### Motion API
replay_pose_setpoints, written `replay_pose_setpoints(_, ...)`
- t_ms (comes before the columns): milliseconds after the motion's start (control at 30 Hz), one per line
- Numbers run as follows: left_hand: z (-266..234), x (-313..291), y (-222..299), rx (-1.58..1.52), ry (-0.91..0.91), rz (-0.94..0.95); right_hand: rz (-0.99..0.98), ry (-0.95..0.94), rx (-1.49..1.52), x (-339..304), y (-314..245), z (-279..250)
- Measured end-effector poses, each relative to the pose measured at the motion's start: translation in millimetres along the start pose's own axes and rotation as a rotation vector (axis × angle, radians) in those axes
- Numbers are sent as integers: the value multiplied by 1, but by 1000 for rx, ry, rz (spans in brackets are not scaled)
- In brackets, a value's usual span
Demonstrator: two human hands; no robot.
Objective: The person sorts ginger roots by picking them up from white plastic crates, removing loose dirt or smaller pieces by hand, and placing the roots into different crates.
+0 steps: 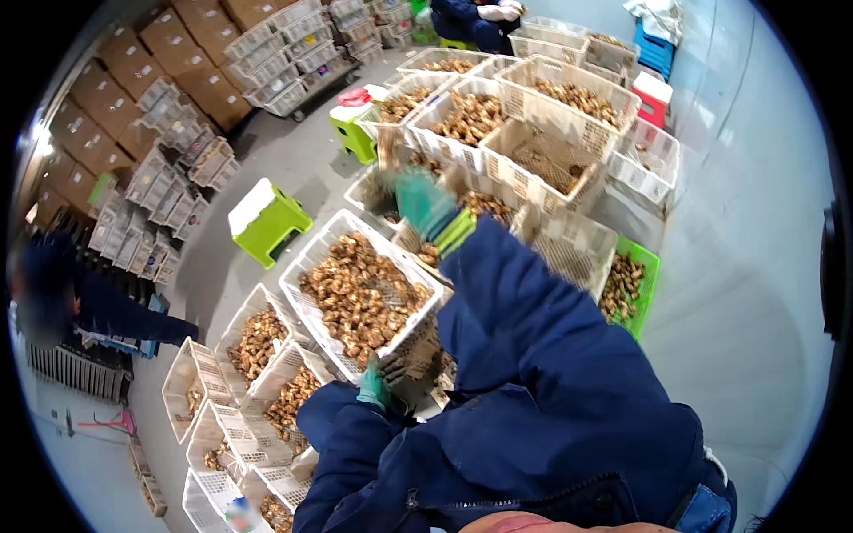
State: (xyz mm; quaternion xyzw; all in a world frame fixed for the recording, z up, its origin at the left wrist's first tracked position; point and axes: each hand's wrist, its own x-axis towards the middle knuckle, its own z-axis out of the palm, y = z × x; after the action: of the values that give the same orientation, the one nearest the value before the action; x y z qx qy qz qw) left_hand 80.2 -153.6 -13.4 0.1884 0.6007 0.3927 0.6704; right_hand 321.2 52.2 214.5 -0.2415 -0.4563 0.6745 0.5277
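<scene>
A white plastic crate [306,306] filled with brown, bulb-like produce [360,298] sits tilted in front of me. My left hand [377,384], in a teal glove with a dark grey palm, grips this crate at its near corner, thumb by the rim. Farther ahead, my right hand [423,204], in a teal glove with a yellow-green cuff, is smeared by motion over the crates behind. Its fingers cannot be made out, nor whether it holds anything. Beneath it, a crate [524,222] contains more of the brown pieces.
More white crates [569,111] crowd ahead, others [267,391] at lower left. A green crate [653,284] stands at right by the wall. Green-and-white stools [271,222] stand on the floor. One person [53,284] is at left, another [471,22] sits at the back. Cardboard boxes [178,53] line the far left.
</scene>
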Motion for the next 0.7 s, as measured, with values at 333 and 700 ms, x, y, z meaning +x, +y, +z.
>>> replay_pose_setpoints(333, 12, -31, 20, 113, 23, 17, -396, -217, 7, -15, -27, 46)
replay_pose_setpoints(700, -54, 38, -27, -284, -470, 186, 309, -474, -615, -128, 266, 37)
